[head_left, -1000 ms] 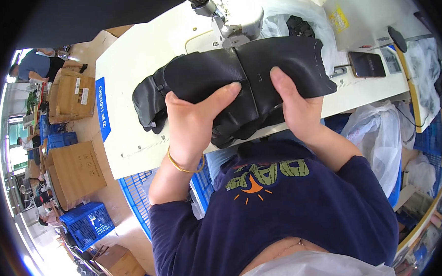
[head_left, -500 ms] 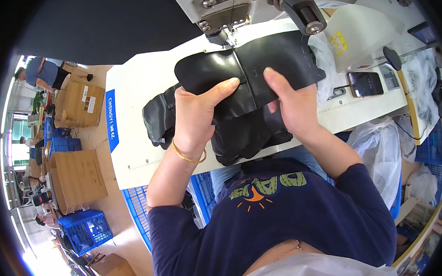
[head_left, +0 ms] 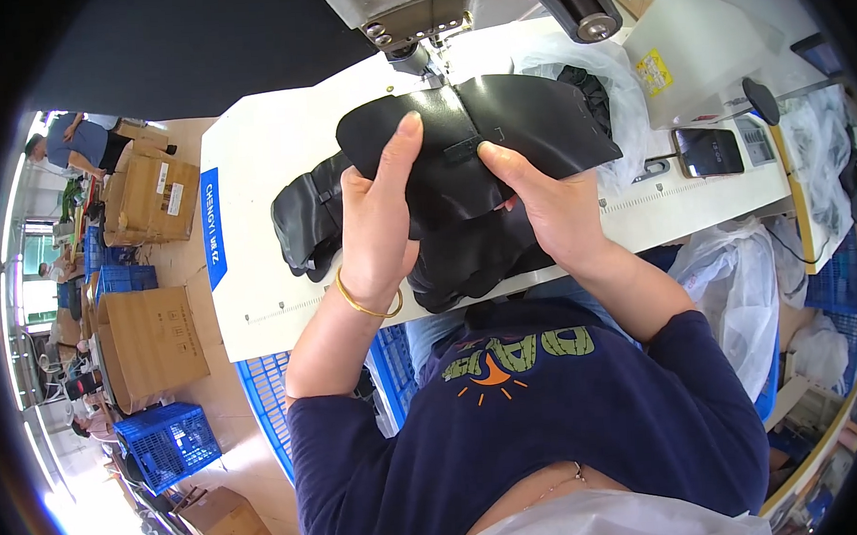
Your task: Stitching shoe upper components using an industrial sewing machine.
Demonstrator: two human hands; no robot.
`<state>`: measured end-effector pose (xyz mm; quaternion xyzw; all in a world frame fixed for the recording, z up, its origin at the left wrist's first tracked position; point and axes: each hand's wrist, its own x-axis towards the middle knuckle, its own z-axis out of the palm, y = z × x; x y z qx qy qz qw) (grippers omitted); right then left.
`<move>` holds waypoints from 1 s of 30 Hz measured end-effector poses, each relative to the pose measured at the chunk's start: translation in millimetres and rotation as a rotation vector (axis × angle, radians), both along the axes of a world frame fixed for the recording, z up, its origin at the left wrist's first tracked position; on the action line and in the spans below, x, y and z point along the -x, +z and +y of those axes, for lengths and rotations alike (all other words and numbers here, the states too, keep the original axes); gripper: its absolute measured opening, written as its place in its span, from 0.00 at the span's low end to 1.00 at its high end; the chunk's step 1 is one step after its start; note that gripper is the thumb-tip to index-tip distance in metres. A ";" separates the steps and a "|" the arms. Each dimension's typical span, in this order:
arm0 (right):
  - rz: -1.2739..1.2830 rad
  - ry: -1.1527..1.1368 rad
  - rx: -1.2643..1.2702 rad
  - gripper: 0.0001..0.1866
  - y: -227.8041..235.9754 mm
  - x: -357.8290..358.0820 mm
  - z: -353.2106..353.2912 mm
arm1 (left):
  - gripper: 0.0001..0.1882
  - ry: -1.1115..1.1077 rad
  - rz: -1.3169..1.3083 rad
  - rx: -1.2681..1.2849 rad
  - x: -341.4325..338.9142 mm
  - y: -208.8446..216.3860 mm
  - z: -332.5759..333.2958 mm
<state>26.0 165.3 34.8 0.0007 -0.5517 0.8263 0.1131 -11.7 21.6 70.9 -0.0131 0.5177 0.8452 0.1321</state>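
Observation:
Both hands hold a black leather-like piece [head_left: 537, 119] with a seam across its middle, just in front of the sewing machine's needle area [head_left: 429, 67]. My left hand [head_left: 378, 203] grips its left part, thumb on top and fingers hidden beneath. With its thumb pressed near a small strip at the seam, my right hand [head_left: 555, 200] grips the right part; its other fingers are mostly hidden underneath. Bundled black pieces [head_left: 307, 220] lie on the white sewing table [head_left: 256, 265] to the left, and more black material [head_left: 466, 261] sits below the held piece.
On the right of the table are a clear plastic bag [head_left: 623, 116] with dark pieces and a phone [head_left: 708, 152]. Blue crates [head_left: 169, 446] and cardboard boxes [head_left: 154, 342] stand on the floor at left. A person [head_left: 79, 144] is at the far left.
The held piece has tilted slightly, its right end lower. My left thumb has lifted upward from the seam, while my right thumb has moved left and down onto the strip.

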 end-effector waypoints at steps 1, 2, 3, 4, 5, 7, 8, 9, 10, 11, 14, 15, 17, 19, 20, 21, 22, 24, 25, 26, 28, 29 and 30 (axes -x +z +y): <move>0.000 0.000 0.001 0.08 -0.2 -0.1 -0.8 | 0.09 -0.010 0.002 -0.021 -1.0 0.5 -1.6; 0.031 -0.015 0.003 0.08 -0.2 0.1 -2.0 | 0.09 -0.021 0.005 -0.044 -1.5 0.8 -2.3; 0.062 -0.029 0.005 0.08 -0.2 0.1 -2.5 | 0.09 -0.023 0.005 -0.044 -1.4 -0.2 -2.4; 0.062 -0.031 0.004 0.08 -0.1 0.0 -1.9 | 0.09 -0.049 0.068 0.024 -1.1 -2.6 -2.6; 0.058 -0.030 -0.012 0.08 0.0 -0.1 -1.8 | 0.10 -0.072 0.131 0.094 -1.1 -4.7 -3.5; 0.054 -0.028 -0.028 0.07 -0.7 0.1 -1.7 | 0.10 -0.075 0.157 0.102 -0.2 -8.4 -4.7; 0.053 -0.028 -0.049 0.07 -1.9 0.5 -1.5 | 0.10 -0.081 0.184 0.109 0.3 -9.2 -4.8; 0.052 -0.028 -0.070 0.07 -2.8 0.8 -1.3 | 0.10 -0.081 0.184 0.109 0.2 -9.0 -4.7; 0.052 -0.028 -0.070 0.07 -3.1 1.0 -1.3 | 0.09 -0.075 0.210 0.129 0.1 -8.8 -4.5; 0.052 -0.024 -0.078 0.08 -3.5 1.0 -1.1 | 0.09 -0.070 0.234 0.148 0.0 -8.7 -4.4; 0.134 -0.043 -0.185 0.07 -8.7 3.4 2.1 | 0.08 -0.066 0.286 0.178 -0.1 -7.2 -4.9; 0.216 -0.066 -0.284 0.07 -10.1 4.1 3.4 | 0.08 -0.067 0.286 0.177 0.1 -5.4 -5.6; 0.123 -0.106 -0.200 0.07 -2.5 -3.2 1.7 | 0.09 -0.127 0.208 0.126 1.6 -0.9 -9.2; 0.001 -0.119 -0.074 0.09 3.2 -2.6 4.7 | 0.10 -0.140 0.201 0.159 5.8 0.7 -12.3; 0.004 -0.120 -0.075 0.09 3.6 -2.1 5.5 | 0.10 -0.158 0.194 0.188 6.9 2.0 -12.8; 0.009 -0.121 -0.062 0.09 3.6 -1.8 5.9 | 0.10 -0.159 0.197 0.187 8.6 2.7 -13.4; 0.015 -0.121 -0.049 0.10 3.9 -1.8 6.2 | 0.10 -0.182 0.166 0.178 10.6 2.9 -14.1; 0.036 -0.125 -0.033 0.09 4.7 0.4 4.3 | 0.10 -0.204 0.135 0.171 13.7 2.3 -14.6; 0.057 -0.128 -0.016 0.09 5.1 1.3 3.5 | 0.10 -0.201 0.140 0.172 14.4 2.0 -14.8; 0.058 -0.128 -0.017 0.09 4.3 2.1 4.6 | 0.10 -0.199 0.144 0.172 14.9 1.4 -14.8; 0.038 -0.091 -0.016 0.10 2.4 3.0 7.3 | 0.10 -0.203 0.144 0.166 16.2 -0.2 -15.7; 0.039 -0.090 -0.016 0.10 4.4 2.8 7.3 | 0.10 -0.207 0.143 0.162 16.6 -0.7 -16.1; 0.025 -0.062 -0.013 0.11 8.2 2.1 7.3 | 0.10 -0.206 0.143 0.162 14.7 0.4 -15.4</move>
